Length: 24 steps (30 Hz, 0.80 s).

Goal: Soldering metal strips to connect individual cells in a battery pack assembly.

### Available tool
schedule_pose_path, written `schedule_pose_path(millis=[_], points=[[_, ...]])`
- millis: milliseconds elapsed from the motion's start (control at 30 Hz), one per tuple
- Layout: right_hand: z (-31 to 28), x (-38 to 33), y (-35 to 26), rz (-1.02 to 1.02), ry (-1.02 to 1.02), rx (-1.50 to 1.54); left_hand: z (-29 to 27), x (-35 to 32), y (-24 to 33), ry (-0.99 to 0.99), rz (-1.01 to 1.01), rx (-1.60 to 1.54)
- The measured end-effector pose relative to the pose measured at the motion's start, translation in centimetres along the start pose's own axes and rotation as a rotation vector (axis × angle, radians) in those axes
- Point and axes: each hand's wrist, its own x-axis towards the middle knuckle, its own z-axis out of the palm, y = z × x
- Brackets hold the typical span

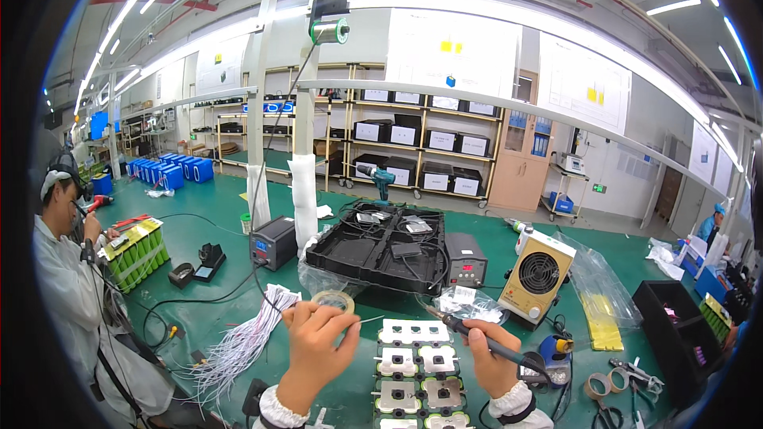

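Observation:
My left hand (pixel 318 345) pinches a thin solder wire (pixel 371 319), whose free end points right toward the battery cells. A soldering iron (pixel 458 322) is gripped in my right hand (pixel 494 356), its metal tip angled up and left. Between and below both hands lies a battery pack (pixel 418 377), rows of cells capped with white plates and metal tabs. The iron's tip and the wire's end are apart, both close to the pack's far end. From a spool (pixel 329 31) on the post above, a strand runs down toward my left hand.
White wires (pixel 250 342) lie bundled left of my left hand. Beyond the pack stand a black tray (pixel 381 250), a soldering station (pixel 466 260) and a fan unit (pixel 537 276). Tape rolls (pixel 608 384) and scissors lie right. At far left a person (pixel 67 270) works beside green cells (pixel 137 254).

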Motion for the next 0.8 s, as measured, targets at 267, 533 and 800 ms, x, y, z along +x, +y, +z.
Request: schedule_pose_path(millis=[267, 533, 800], points=[[-1.0, -1.5, -3.1, 0.140, -0.187, 0.254, 0.3, -6.2, 0.4, 0.069, -0.146, 0.093], [-0.4, -2.1, -5.5, -0.058, -0.290, 0.075, 0.0, -7.4, 0.0, 0.082, -0.070, 0.169], [0.0, -1.9, -5.8, -0.008, -0.394, 0.059, 0.2, -7.4, -0.1, 0.056, -0.052, 0.106]])
